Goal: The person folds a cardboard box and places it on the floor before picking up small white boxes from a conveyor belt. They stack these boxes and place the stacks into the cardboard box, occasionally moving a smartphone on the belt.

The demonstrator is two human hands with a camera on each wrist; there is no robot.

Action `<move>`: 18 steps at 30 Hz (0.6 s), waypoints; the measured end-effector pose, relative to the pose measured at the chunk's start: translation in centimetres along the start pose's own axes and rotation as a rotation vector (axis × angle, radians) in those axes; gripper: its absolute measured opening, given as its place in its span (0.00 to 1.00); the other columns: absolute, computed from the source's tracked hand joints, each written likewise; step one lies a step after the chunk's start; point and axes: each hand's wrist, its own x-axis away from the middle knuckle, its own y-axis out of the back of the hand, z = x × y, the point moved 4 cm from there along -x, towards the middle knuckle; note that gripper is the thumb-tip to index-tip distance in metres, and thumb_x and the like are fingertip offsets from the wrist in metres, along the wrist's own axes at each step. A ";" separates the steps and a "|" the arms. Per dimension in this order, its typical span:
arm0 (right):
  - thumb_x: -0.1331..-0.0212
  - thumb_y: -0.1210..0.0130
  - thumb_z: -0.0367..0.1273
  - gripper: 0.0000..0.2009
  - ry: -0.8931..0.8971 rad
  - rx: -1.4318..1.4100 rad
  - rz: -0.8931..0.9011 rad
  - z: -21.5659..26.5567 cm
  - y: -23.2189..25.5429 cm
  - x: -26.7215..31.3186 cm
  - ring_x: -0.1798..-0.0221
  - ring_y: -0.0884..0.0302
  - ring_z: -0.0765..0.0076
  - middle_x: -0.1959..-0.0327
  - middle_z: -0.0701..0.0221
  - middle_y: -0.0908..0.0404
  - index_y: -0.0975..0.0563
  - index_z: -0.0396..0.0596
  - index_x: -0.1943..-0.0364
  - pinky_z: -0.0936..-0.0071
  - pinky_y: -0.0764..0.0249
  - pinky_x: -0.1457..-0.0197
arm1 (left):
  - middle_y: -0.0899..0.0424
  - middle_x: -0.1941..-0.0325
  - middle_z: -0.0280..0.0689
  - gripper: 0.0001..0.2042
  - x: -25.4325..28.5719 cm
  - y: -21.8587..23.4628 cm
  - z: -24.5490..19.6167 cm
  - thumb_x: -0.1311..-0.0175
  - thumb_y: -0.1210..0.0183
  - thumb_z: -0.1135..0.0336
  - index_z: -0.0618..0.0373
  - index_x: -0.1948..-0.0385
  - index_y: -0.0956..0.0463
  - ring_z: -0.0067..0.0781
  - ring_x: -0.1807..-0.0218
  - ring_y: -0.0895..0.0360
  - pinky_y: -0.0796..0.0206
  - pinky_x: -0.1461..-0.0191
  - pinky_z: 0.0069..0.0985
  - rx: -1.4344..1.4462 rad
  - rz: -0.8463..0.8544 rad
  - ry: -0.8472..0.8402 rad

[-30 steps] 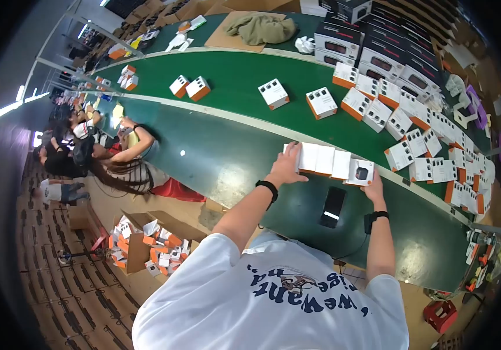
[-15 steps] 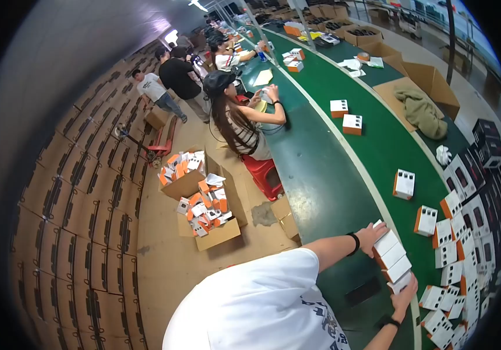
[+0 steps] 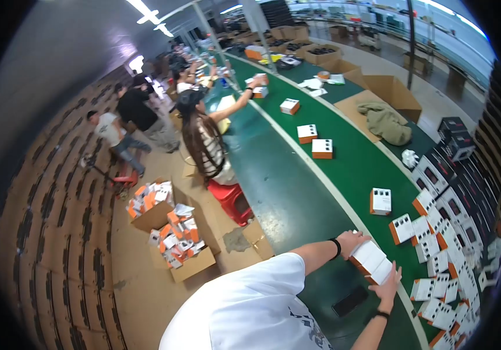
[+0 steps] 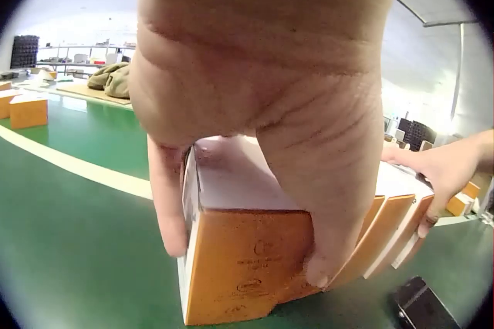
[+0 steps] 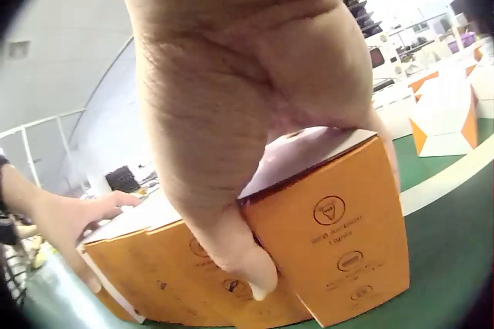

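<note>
Since half a second ago the head view has swung further up the line, and the row of boxes (image 3: 372,261) pressed between the two hands now looks shorter and tighter, lying at about 4 o'clock in that view on the dark green bench (image 3: 297,204), just inside the pale strip that borders the brighter conveyor belt (image 3: 349,157). At the row's 10 o'clock end the left hand (image 3: 352,240) presses against it, thumb and fingers curled down over the orange face of the end box (image 4: 247,267), as the left wrist view shows. From the 5 o'clock end the right hand (image 3: 389,283) clamps the other end box (image 5: 332,229), thumb hooked down its orange side and fingers across the white top. A black phone (image 3: 350,301) lies flat on the bench at 7 o'clock of the row, near but apart. Loose white-and-orange boxes (image 3: 437,245) crowd the belt from 1 to 4 o'clock of the hands. Further up the line a seated worker (image 3: 204,140) reaches an arm over the belt, and open cartons of packaging (image 3: 172,230) stand on the floor at 9 o'clock.
</note>
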 end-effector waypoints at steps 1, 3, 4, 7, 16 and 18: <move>0.77 0.15 0.31 0.66 -0.060 0.043 0.026 0.9 0.4 -0.2 0.22 0.38 0.40 0.19 0.51 0.48 0.43 0.54 0.21 0.49 0.36 0.22 | 0.30 0.30 0.46 0.63 0.3 0.3 -0.2 0.75 0.16 0.66 0.37 0.24 0.44 0.61 0.39 0.21 0.23 0.37 0.48 0.009 -0.061 -0.003; 0.75 0.15 0.35 0.61 -0.039 0.069 -0.020 1.5 0.0 -1.9 0.25 0.35 0.41 0.24 0.50 0.37 0.38 0.52 0.25 0.50 0.37 0.21 | 0.26 0.33 0.47 0.62 -0.5 0.1 -0.5 0.73 0.17 0.59 0.37 0.24 0.44 0.65 0.41 0.21 0.23 0.38 0.51 -0.007 -0.098 0.013; 0.73 0.15 0.37 0.58 0.012 0.059 -0.089 0.3 -0.6 -1.8 0.26 0.34 0.41 0.27 0.50 0.32 0.35 0.52 0.26 0.50 0.38 0.21 | 0.23 0.35 0.48 0.58 -0.4 -0.1 0.0 0.70 0.18 0.51 0.39 0.26 0.40 0.64 0.41 0.21 0.23 0.39 0.53 0.002 -0.247 -0.043; 0.58 0.21 0.43 0.48 -0.033 0.183 -0.314 2.3 -0.4 1.1 0.26 0.34 0.39 0.30 0.50 0.28 0.31 0.55 0.27 0.47 0.35 0.24 | 0.20 0.39 0.47 0.49 -0.3 0.8 1.0 0.63 0.21 0.44 0.46 0.32 0.33 0.57 0.40 0.20 0.24 0.41 0.53 0.034 -0.286 -0.140; 0.53 0.30 0.28 0.41 -0.800 -0.035 -0.618 15.5 -2.6 29.1 0.33 0.28 0.36 0.32 0.57 0.33 0.31 0.68 0.29 0.46 0.21 0.40 | 0.25 0.37 0.39 0.47 14.6 6.8 -11.4 0.66 0.23 0.72 0.45 0.32 0.32 0.56 0.38 0.26 0.25 0.39 0.48 -0.088 -0.052 -0.732; 0.54 0.30 0.27 0.43 -0.908 -0.134 -0.679 18.3 -4.1 34.4 0.33 0.29 0.33 0.32 0.57 0.34 0.32 0.68 0.29 0.47 0.21 0.39 | 0.25 0.37 0.37 0.48 18.2 6.6 -13.9 0.68 0.23 0.73 0.43 0.33 0.31 0.56 0.39 0.26 0.25 0.40 0.49 -0.138 0.048 -0.829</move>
